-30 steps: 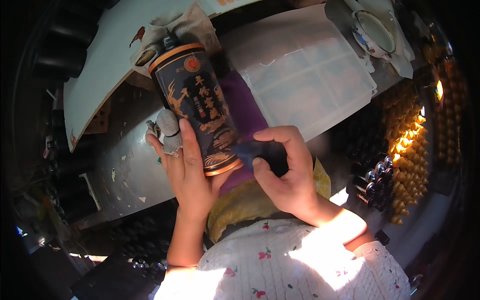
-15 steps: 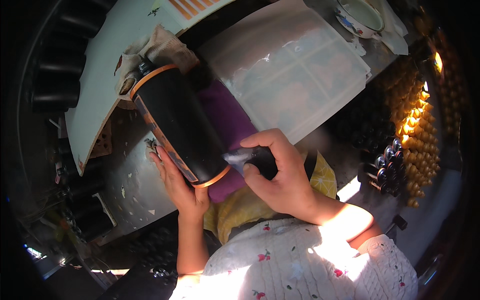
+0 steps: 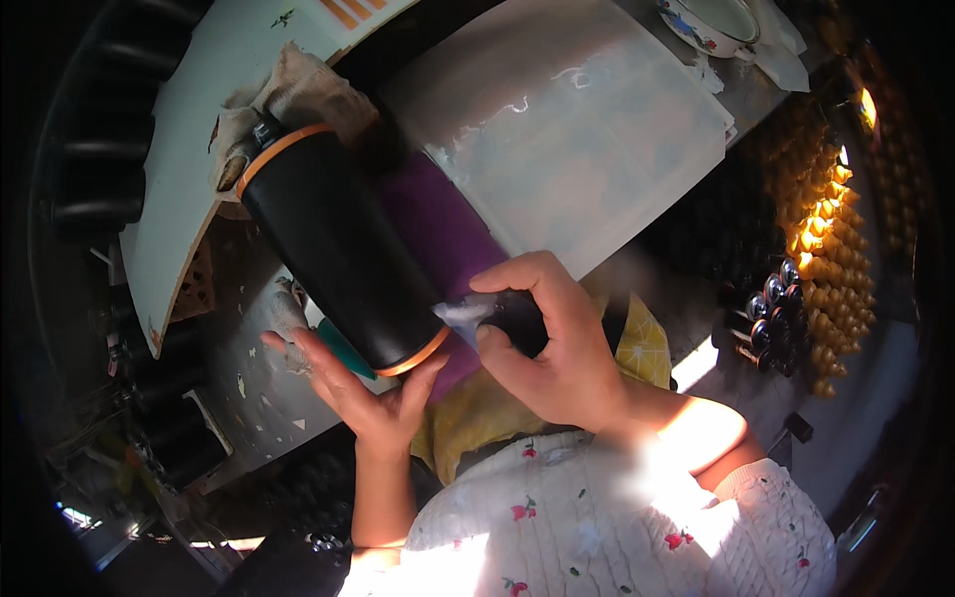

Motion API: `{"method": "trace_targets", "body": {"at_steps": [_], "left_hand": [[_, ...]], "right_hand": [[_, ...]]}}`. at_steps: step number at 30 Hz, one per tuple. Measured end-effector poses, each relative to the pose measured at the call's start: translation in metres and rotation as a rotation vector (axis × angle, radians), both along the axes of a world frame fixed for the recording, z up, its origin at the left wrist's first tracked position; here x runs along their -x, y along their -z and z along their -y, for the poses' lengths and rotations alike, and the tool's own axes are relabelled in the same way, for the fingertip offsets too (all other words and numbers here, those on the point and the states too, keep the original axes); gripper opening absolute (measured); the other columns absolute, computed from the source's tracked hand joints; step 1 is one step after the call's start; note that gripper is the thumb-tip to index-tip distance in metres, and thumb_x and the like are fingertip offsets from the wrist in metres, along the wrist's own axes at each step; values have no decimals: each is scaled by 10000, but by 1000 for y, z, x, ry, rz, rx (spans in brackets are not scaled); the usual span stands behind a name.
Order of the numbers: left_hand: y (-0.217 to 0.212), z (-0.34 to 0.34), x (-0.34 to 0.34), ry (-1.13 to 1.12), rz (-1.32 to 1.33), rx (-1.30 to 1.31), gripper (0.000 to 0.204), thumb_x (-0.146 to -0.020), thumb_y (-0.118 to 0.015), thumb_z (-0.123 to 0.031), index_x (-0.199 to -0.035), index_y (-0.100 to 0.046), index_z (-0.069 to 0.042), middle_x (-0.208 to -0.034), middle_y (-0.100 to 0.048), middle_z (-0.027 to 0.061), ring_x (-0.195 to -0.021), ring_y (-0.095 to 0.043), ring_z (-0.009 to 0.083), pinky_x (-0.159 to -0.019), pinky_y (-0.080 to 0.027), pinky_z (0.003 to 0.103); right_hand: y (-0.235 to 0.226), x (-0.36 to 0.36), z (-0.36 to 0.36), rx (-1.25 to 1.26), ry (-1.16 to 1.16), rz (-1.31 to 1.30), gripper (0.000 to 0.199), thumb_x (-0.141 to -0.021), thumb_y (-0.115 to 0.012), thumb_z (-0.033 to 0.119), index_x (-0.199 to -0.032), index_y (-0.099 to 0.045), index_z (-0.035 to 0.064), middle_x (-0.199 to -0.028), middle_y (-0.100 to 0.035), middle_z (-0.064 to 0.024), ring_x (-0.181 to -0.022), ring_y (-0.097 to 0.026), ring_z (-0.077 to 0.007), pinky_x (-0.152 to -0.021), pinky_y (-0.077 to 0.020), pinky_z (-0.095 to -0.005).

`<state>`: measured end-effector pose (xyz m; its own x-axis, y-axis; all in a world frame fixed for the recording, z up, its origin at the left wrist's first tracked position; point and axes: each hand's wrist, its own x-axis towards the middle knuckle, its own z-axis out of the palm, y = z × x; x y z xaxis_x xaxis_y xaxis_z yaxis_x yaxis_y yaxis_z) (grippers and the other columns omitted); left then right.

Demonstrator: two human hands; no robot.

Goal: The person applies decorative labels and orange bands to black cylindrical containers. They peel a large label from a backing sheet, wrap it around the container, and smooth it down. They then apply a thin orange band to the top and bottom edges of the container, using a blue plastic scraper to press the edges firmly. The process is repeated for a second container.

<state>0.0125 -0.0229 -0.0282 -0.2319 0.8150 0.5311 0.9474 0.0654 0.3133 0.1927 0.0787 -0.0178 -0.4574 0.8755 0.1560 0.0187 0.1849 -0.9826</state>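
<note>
A black cylinder (image 3: 333, 249) with an orange band at each end lies tilted across the middle, on a dark spindle at its upper end. My left hand (image 3: 373, 403) is beneath its lower end, fingers stretched and spread, thumb beside the orange rim; whether the palm touches is hidden. A grey crumpled scrap (image 3: 286, 313) is by those fingertips. My right hand (image 3: 562, 348) pinches a dark scraper (image 3: 517, 320) with a pale, wet-looking blade, its tip at the cylinder's lower right edge. Something green (image 3: 343, 348) shows between the cylinder and my left hand.
A stack of translucent sheets (image 3: 567, 129) lies right of a purple cloth (image 3: 438, 214). An enamel bowl (image 3: 711, 25) stands far right. A rag (image 3: 308, 90) bunches behind the cylinder, beside a pale board (image 3: 229, 80). Golden knobbed pieces (image 3: 826, 239) crowd the right; black cylinders (image 3: 99, 194) line the left.
The cylinder has turned, so the orange patterned strip along its left side no longer shows. My left hand has opened wider and shifted slightly right. The scraper has hardly moved.
</note>
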Motion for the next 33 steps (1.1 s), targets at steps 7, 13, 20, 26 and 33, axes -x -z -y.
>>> {"method": "trace_targets", "body": {"at_steps": [7, 13, 20, 26, 33], "left_hand": [[21, 12, 22, 88, 238, -24, 881, -926, -693, -493, -1468, -405, 139, -1344, -628, 246, -1252, -617, 377, -1205, -84, 679], [-7, -9, -3, 38, 34, -54, 960, -830, -810, -404, -1513, -365, 103, -1445, -542, 246, -1400, -471, 393, -1238, -129, 590], [11, 6, 13, 44, 318, -15, 998, -902, -678, -562, -1520, -317, 133, -1445, -534, 258, -1359, -516, 350, -1230, -192, 531], [-8, -29, 4, 160, 1083, -237, 1126, -863, -743, -545, -1586, -146, 77, -1518, -415, 252, -1362, -468, 319, -1182, -288, 437], [-40, -77, 15, 37, 1377, -191, 1158, -768, -887, -304, -1594, -119, -42, -1497, -380, 173, -1367, -410, 279, -1142, -340, 415]], "right_hand": [[-10, -2, -1, 81, 10, 3, 348, -808, -650, -20, -1149, -586, 10, -1056, -629, -134, -952, -649, -296, -828, -523, -365], [-5, -1, 3, 76, -3, 27, 348, -818, -646, -20, -1159, -585, 8, -1060, -624, -140, -951, -645, -308, -857, -520, -367], [-1, -5, -5, -223, 97, 113, 379, -829, -674, -17, -1200, -607, 19, -1090, -663, -144, -916, -664, -302, -801, -540, -380], [-8, 0, 14, -574, -117, -116, 416, -791, -781, 25, -1187, -663, 70, -997, -716, -73, -771, -697, -229, -569, -530, -289], [-50, 17, -73, 520, -183, -449, 113, -961, -541, 84, -1023, -612, 23, -958, -611, -34, -916, -572, -90, -830, -463, -243]]}}
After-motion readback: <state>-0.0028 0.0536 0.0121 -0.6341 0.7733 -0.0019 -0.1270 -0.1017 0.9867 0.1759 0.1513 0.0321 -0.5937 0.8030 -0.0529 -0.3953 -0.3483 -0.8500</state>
